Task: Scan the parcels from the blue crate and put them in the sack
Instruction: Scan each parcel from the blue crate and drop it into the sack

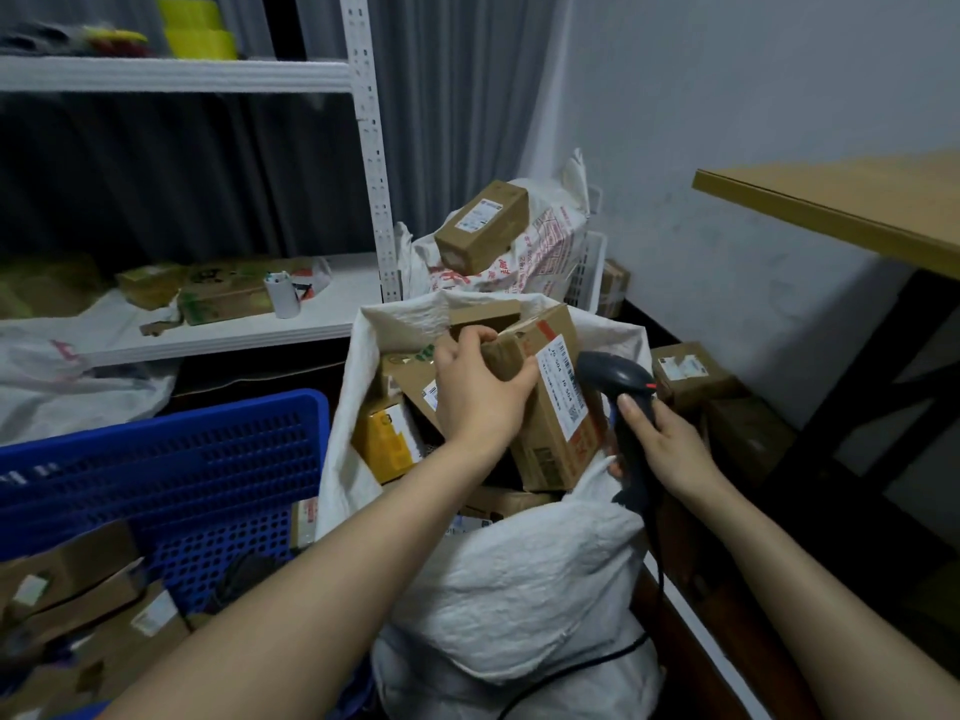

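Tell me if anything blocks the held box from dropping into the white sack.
Nothing covers the mouth of the sack. The left hand holds the box over the opening; only parcels already piled inside lie under it. The scanner is beside it, not beneath.

The white shelf (371,163) has two boards. On the top board (182,75) sit yellow tubs (195,28). On the lower board (234,332) lie flat brown boxes (223,296), a white cup (283,298) with pens in it, and a floppy white bag (52,356) that hangs off the front edge.
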